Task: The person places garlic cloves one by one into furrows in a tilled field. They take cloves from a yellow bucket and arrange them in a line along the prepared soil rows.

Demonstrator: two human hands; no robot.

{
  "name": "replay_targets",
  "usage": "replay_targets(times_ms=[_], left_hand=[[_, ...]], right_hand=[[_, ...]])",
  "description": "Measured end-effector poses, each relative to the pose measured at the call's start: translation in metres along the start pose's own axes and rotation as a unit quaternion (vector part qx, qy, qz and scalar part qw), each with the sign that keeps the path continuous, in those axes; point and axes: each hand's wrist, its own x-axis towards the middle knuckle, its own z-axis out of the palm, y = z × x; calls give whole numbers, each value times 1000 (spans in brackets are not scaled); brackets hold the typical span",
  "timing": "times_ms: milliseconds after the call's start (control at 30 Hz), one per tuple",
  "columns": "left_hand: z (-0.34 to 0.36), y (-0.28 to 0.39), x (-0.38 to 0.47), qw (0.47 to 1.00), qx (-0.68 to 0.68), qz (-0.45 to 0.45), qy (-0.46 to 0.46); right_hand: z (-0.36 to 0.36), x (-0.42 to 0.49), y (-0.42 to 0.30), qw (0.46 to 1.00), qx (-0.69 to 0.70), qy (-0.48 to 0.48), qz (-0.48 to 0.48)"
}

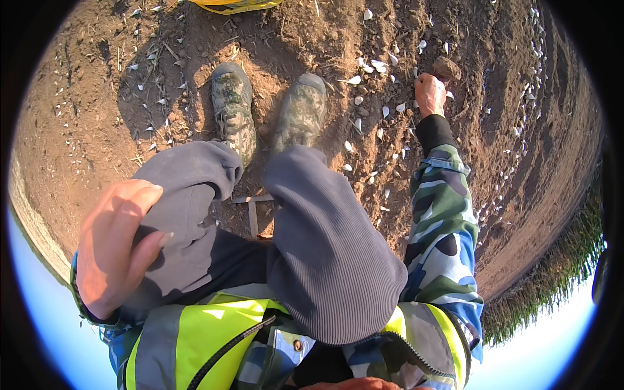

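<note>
My right hand [430, 95] reaches down to the tilled soil on the right, its fingers curled under. The fingertips are hidden, so I cannot tell whether anything is between them. Beside it lies a brown clod [447, 68]. White garlic cloves lie around it, with a loose cluster [379, 66] to its left and a single clove [400, 107] nearer me. Over my bent left knee, my left hand [119, 239] holds nothing, its thumb apart from the fingers.
My camouflage shoes [234, 107] stand on the soil between rows of cloves. A bright yellow item [236, 5] is cut off by the top edge. Part of a low frame [252, 214] shows between my legs. Another clove row [529, 92] runs along the far right.
</note>
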Motion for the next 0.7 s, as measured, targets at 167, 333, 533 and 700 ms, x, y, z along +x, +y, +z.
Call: replay_targets(times_ms=[167,333,533,700], left_hand=[[2,-3,-3,1000,0,-6,10],[0,-3,-2,1000,1,-12,-8],[1,-4,-5,1000,-3,-22,3],[-1,-6,-2,1000,4,7,1]], right_hand=[[-10,3,2,1000,6,-10,0],[-10,10,-3,997,30,41,-65],[3,14,-15,999,-4,17,-36],[13,11,-14,996,8,29,-83]])
